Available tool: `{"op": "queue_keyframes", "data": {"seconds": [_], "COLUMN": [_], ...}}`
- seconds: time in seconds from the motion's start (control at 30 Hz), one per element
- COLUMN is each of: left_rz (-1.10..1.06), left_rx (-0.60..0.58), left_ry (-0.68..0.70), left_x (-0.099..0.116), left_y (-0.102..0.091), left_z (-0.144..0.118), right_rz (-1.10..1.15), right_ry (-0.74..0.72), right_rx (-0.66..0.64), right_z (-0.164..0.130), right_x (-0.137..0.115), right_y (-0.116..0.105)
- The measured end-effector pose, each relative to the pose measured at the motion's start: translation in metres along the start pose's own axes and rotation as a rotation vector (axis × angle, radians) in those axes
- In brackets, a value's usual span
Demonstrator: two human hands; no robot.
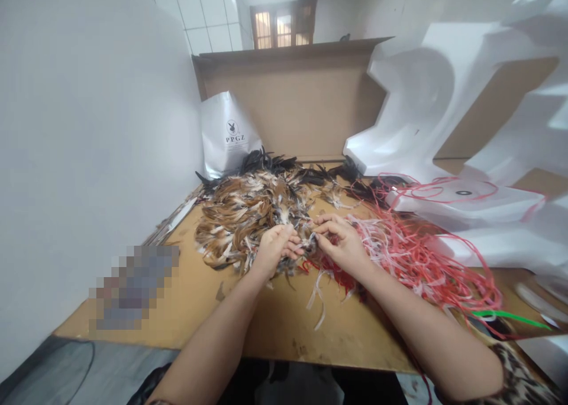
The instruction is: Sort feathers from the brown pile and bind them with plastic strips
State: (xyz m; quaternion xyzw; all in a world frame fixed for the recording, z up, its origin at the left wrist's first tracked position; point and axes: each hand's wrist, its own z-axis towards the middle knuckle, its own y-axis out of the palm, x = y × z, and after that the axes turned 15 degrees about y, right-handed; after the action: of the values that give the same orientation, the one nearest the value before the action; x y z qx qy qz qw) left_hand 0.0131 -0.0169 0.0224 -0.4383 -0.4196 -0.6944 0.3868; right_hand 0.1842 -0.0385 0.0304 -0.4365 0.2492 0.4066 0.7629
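Note:
Both my hands are close together over the front of a pile of brown, white and black feathers [239, 203]. My left hand [279, 248] is closed in a pinch, with a pale feather tip [284, 217] showing at its thumb. Just to the right, my right hand [344, 245] has thumb and fingers bent towards each other; whatever they grip is too small to make out. A heap of red, pink and white ribbon strips [399, 251] lies beside and under my right hand. Loose white strips [317, 298] trail on the table below it.
The brown table [284, 334] has a cardboard panel [293, 97] standing along its back. A silver-white bag [226, 138] leans at the back left. White foam pieces [421, 103] stand on the right. A blurred-out object [137, 286] lies at the left, and a green strip [510, 317] at the right.

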Motion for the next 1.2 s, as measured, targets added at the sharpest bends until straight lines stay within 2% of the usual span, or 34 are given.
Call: {"op": "queue_keyframes", "data": {"seconds": [0.13, 0.27, 0.47, 0.57, 0.63, 0.7, 0.8, 0.87, 0.93, 1.03, 1.2], "left_rz": [0.125, 0.071, -0.064, -0.18, -0.238, -0.251, -0.183, -0.105, -0.038, 0.014, -0.033], "left_rx": [-0.113, -0.184, -0.01, 0.012, 0.027, 0.061, 0.074, 0.036, -0.02, -0.086, -0.085], "left_ry": [-0.034, -0.103, -0.133, -0.131, -0.095, -0.034, 0.05, 0.073, 0.076, 0.037, -0.016], "left_x": [-0.004, -0.006, -0.009, -0.01, -0.01, -0.009, -0.01, -0.011, -0.013, -0.013, -0.011], "left_y": [0.002, 0.006, 0.003, 0.001, 0.001, 0.002, 0.005, 0.007, 0.009, 0.011, 0.008], "left_z": [-0.002, -0.004, -0.002, -0.001, -0.001, -0.001, -0.001, -0.002, -0.003, -0.004, -0.003], "right_rz": [-0.035, -0.014, 0.114, 0.177, 0.24, 0.318, 0.46, 0.594, 0.734, 0.805, 0.558], "right_ry": [-0.041, -0.05, 0.1, 0.136, 0.213, 0.339, 0.545, 0.639, 0.685, 0.694, 0.579], "right_rx": [-0.015, 0.002, 0.15, 0.165, 0.151, 0.061, -0.211, -0.354, -0.4, -0.302, -0.139], "right_z": [-0.003, -0.004, 0.001, 0.002, 0.003, 0.003, 0.0, -0.002, -0.005, -0.006, -0.002], "right_x": [-0.004, -0.007, -0.007, -0.004, -0.002, -0.001, -0.003, -0.004, -0.004, 0.0, 0.009], "right_y": [0.002, 0.001, -0.003, -0.004, -0.003, -0.002, 0.003, 0.009, 0.015, 0.02, 0.015]}}
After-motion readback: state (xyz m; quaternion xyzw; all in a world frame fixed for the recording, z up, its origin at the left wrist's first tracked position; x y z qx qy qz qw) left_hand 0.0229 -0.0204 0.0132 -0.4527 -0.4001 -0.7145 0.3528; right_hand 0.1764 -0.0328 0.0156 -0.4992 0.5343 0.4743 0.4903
